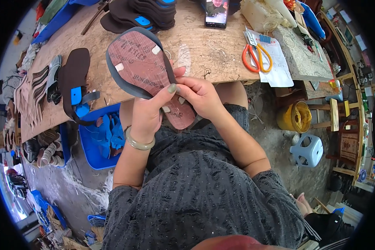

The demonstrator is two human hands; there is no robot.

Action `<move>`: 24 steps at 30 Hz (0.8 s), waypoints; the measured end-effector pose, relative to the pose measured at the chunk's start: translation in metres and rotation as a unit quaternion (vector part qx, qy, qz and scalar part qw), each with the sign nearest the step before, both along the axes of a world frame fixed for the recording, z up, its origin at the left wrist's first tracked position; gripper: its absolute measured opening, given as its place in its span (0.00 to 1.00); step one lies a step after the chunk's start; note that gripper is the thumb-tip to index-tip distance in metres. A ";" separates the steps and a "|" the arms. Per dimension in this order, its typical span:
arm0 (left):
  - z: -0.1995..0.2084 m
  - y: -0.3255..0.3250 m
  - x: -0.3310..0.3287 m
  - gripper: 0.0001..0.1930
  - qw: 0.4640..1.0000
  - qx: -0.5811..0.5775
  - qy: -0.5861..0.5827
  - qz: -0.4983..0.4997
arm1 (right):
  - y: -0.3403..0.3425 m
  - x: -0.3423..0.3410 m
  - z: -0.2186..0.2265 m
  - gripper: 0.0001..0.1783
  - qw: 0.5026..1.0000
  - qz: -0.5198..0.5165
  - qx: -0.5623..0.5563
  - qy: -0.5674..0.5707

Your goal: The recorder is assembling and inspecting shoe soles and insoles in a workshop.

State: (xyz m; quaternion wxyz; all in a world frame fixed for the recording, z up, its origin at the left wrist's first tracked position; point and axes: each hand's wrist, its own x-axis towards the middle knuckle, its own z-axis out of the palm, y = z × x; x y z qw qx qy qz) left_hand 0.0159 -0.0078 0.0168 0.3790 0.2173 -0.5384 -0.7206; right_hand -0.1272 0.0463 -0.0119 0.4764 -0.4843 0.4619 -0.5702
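Observation:
Between my hands, over the table's front edge, is a shoe sole (143, 62) with a reddish-brown printed face, small pale patches and a dark rim. Its wide end points up and to the left. My left hand (148, 112) grips its narrower part from the left, thumb on the face. From the right, my right hand (200, 96) closes on the same part, its thumb meeting the left thumb. The fingers beneath are mostly hidden. Left of them a dark sole (75, 73) with a blue patch and a grey strap lies on the wooden table (221, 50).
Dark soles (148, 12) are stacked at the back. A phone (216, 14) stands beside them. Scissors (257, 58) with orange handles rest on paper at right. Strips (31, 98) hang at the left edge. Below are a blue bin (91, 146), yellow bucket (293, 116) and stool (306, 150).

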 end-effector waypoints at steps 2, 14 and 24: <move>0.000 0.003 -0.001 0.18 0.998 0.042 0.026 0.042 | -0.003 0.002 -0.007 0.14 0.998 0.038 0.012 -0.058; -0.015 -0.025 0.004 0.13 0.962 0.146 0.208 0.096 | 0.020 -0.008 -0.009 0.22 0.970 0.141 0.148 -0.133; -0.005 -0.024 0.014 0.18 0.972 0.092 0.207 0.063 | 0.017 -0.031 0.008 0.19 0.978 -0.059 -0.070 0.190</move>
